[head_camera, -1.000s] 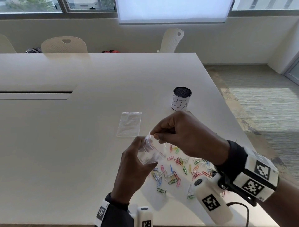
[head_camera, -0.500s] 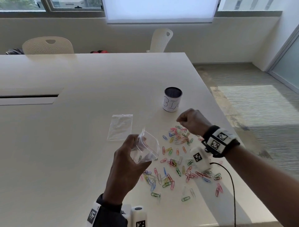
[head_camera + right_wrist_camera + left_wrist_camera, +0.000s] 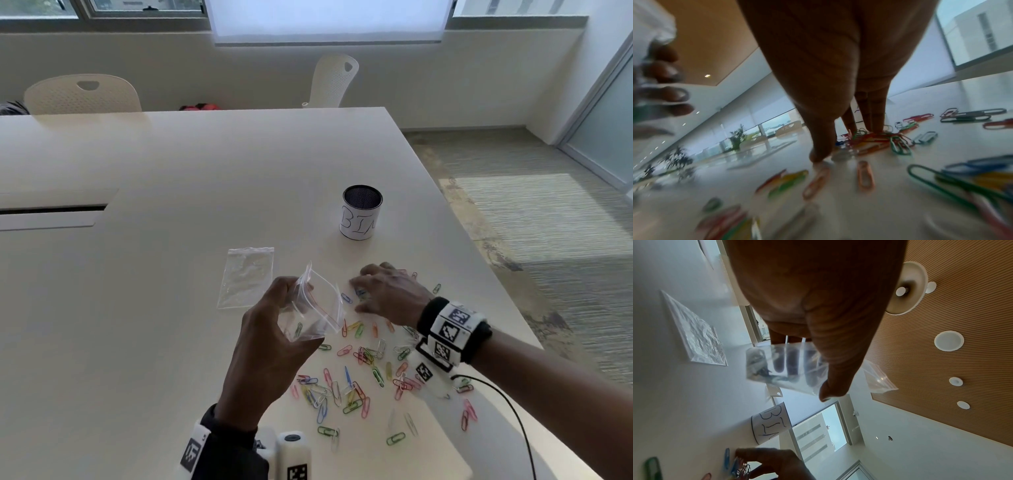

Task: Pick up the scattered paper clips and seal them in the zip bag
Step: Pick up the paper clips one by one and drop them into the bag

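Note:
My left hand (image 3: 291,298) grips a small clear zip bag (image 3: 315,315) above the table, mouth up and gaping, red seal line showing. A green clip (image 3: 298,329) lies inside it. In the left wrist view the thumb (image 3: 834,386) presses the zip bag (image 3: 785,366) against the fingers behind it. Colourful paper clips (image 3: 346,387) are scattered over the table at front right. My right hand (image 3: 363,291) is down on the far end of the scatter. Its fingertips (image 3: 875,128) touch a clump of clips (image 3: 875,138), with the thumb (image 3: 820,155) on the table beside it.
A second clear zip bag (image 3: 247,277) lies flat left of the held one. A white cup marked BIN (image 3: 361,217) stands behind the clips. The table's right edge (image 3: 479,260) runs close to the scatter. A black cable (image 3: 507,411) trails from my right wrist.
My right hand left the bag's mouth, swung out to the right and came down onto the far clips, its fist opening. The left hand kept the bag raised.

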Available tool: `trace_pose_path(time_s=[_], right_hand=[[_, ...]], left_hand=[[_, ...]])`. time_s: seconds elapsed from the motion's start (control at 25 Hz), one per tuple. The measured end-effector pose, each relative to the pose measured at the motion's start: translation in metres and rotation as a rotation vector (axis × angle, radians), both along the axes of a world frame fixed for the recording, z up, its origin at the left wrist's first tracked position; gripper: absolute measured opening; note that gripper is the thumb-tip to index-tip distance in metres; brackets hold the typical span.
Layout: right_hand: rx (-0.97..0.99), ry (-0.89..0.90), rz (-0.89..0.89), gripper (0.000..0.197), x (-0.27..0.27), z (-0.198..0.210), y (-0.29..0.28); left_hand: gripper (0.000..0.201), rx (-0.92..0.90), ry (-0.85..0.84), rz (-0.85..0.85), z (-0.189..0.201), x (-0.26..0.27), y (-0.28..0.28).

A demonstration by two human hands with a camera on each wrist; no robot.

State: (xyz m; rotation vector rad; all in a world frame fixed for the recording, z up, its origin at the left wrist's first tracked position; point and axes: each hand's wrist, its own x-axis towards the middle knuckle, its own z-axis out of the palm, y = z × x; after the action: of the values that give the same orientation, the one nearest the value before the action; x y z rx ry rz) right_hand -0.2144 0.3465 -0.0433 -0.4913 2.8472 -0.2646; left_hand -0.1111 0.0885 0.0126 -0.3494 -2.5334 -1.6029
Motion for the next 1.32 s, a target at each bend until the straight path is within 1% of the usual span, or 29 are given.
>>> trace_pose_path(time_s=[0.04,0.12,0.2,0.28,0.4,0.44,0.52,0.6,0.64,0.76,0.8,0.88,0.96,1.04,1.12,1.2,1.32], right_hand=[[-0.021,0.036,0.023,0.044,0.006,-0.001,-0.001],[-0.074,0.116,0.063,0.028,0.014,-0.006,0.000],[-0.091,0.155,0.063,0.021,0.015,-0.010,0.001],[-0.071,0.168,0.053,0.021,0.012,-0.012,0.000],[-0.060,0.156,0.023,0.029,0.004,-0.011,-0.002],[-0.056,0.146,0.021,0.029,0.002,-0.009,-0.003],[-0.100,0.104,-0.004,0.022,-0.002,-0.003,-0.003],[-0.228,0.069,-0.077,0.010,-0.005,0.007,0.002],[-0.317,0.041,-0.130,0.007,-0.005,0.015,0.005],[-0.664,-0.080,-0.311,0.009,0.003,0.049,0.009],[-0.769,-0.115,-0.342,0.010,0.010,0.064,0.006],[-0.946,-0.148,-0.340,0.012,0.024,0.096,-0.003],[-1.055,-0.138,-0.281,0.014,0.038,0.127,-0.014],[-1.034,-0.106,-0.196,0.015,0.050,0.151,-0.025],[-0.866,-0.044,-0.117,0.014,0.057,0.163,-0.035],[-0.688,0.033,-0.055,0.010,0.059,0.166,-0.045],[-0.584,0.065,0.009,0.008,0.059,0.166,-0.055]], left_hand=[[0.042,-0.003,0.000,-0.002,0.000,-0.002,0.000],[0.042,-0.007,-0.001,-0.004,-0.001,-0.007,0.000],[0.042,-0.010,-0.005,-0.007,-0.001,-0.010,0.001],[0.042,-0.013,-0.013,-0.007,-0.002,-0.013,0.001],[0.043,-0.020,-0.021,-0.004,-0.002,-0.017,0.003],[0.043,-0.022,-0.022,-0.004,-0.002,-0.018,0.003],[0.043,-0.028,-0.025,-0.005,-0.002,-0.019,0.003],[0.043,-0.034,-0.025,-0.004,-0.004,-0.021,0.003],[0.044,-0.038,-0.026,-0.003,-0.004,-0.021,0.003],[0.044,-0.041,-0.031,0.007,-0.006,-0.021,0.003],[0.043,-0.037,-0.031,0.011,-0.005,-0.022,0.003],[0.043,-0.034,-0.025,0.012,-0.004,-0.022,0.005],[0.044,-0.042,-0.013,0.010,-0.003,-0.022,0.008],[0.047,-0.061,0.001,0.006,-0.002,-0.023,0.011],[0.049,-0.084,0.016,0.002,0.001,-0.022,0.013],[0.049,-0.099,0.030,-0.001,0.002,-0.022,0.015],[0.051,-0.101,0.038,0.000,0.000,-0.021,0.016]])
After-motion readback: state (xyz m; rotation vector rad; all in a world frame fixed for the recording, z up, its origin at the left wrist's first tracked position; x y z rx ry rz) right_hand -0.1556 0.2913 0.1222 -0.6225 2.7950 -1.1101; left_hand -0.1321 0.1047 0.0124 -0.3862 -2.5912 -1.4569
